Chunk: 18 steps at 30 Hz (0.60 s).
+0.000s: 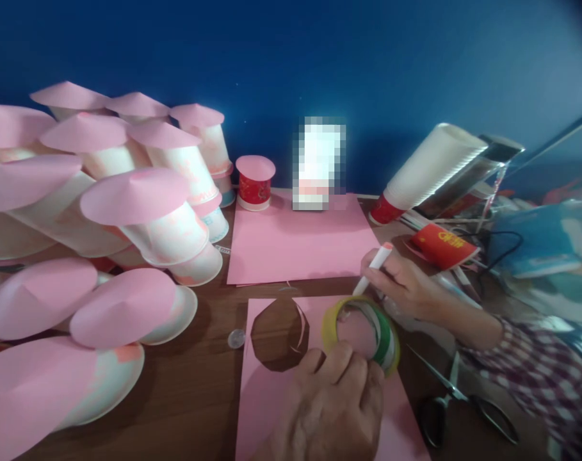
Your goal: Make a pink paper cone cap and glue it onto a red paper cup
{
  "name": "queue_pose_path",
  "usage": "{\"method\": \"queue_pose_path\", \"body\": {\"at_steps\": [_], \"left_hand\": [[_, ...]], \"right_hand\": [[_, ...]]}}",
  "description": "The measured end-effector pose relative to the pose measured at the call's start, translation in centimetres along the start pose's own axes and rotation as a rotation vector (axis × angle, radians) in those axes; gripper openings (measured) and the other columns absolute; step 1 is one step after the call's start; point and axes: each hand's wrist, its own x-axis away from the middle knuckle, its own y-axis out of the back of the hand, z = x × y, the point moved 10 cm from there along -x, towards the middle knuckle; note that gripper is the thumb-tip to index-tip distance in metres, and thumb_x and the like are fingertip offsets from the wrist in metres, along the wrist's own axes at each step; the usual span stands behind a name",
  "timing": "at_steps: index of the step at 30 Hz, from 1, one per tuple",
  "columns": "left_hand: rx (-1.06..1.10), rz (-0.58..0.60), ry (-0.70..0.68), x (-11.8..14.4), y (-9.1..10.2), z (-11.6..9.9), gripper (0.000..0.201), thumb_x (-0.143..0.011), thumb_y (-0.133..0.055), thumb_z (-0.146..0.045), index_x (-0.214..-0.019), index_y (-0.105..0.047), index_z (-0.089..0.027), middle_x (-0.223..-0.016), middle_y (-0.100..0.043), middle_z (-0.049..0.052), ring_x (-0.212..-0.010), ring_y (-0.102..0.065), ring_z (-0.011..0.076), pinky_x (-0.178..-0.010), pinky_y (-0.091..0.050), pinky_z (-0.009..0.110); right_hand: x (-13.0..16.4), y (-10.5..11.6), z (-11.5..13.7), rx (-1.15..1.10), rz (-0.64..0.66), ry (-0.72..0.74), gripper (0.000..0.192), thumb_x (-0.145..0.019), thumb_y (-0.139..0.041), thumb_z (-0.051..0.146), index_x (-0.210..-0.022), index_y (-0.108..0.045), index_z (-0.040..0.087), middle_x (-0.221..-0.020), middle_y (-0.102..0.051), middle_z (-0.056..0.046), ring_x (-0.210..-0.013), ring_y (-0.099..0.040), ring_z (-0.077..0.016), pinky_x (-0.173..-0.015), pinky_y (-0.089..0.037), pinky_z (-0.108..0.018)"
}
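My right hand (406,285) grips a white marker (374,266) with a pinkish-red end up; its lower tip is at the far rim of a roll of tape (330,326). The roll, yellow outside and green inside, lies flat on a sheet of pink paper (262,410). My left hand (333,403) is closed at the roll's near rim, pressing it onto the sheet; its fingertips are partly hidden. Left of the roll, the sheet has a roughly round cut-out hole showing the brown table, with a thin paper sliver at its edge.
Paper cups with pink cone tops (137,192) crowd the left side. More pink sheets (300,246) lie behind. Black-handled scissors (449,387) rest open at right. A slanted cup stack (429,166) and a red paper cup (442,244) are at back right. A small clear disc (235,339) lies left.
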Motion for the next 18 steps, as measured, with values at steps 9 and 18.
{"method": "queue_pose_path", "body": {"at_steps": [9, 18], "left_hand": [[0.059, 0.088, 0.031, 0.3, -0.6, 0.2, 0.017, -0.088, -0.047, -0.012, -0.091, -0.062, -0.018, -0.073, -0.060, -0.001, -0.073, -0.054, 0.0159, -0.067, -0.036, 0.033], [0.019, 0.156, -0.025, 0.3, -0.6, -0.4, 0.024, -0.087, -0.043, -0.007, -0.097, -0.062, -0.016, -0.080, -0.061, 0.004, -0.081, -0.055, 0.0192, -0.078, -0.041, 0.038]], "right_hand": [[4.4, 1.6, -1.8, -0.054, -0.250, -0.089, 0.019, -0.092, -0.043, 0.034, -0.087, -0.053, 0.019, -0.080, -0.057, -0.002, -0.074, -0.054, -0.0169, -0.070, -0.043, -0.029], [8.7, 1.5, -2.4, -0.166, -0.301, -0.177, 0.020, -0.091, -0.045, 0.031, -0.078, -0.053, 0.018, -0.066, -0.056, 0.001, -0.061, -0.052, -0.0132, -0.060, -0.040, -0.025]]}}
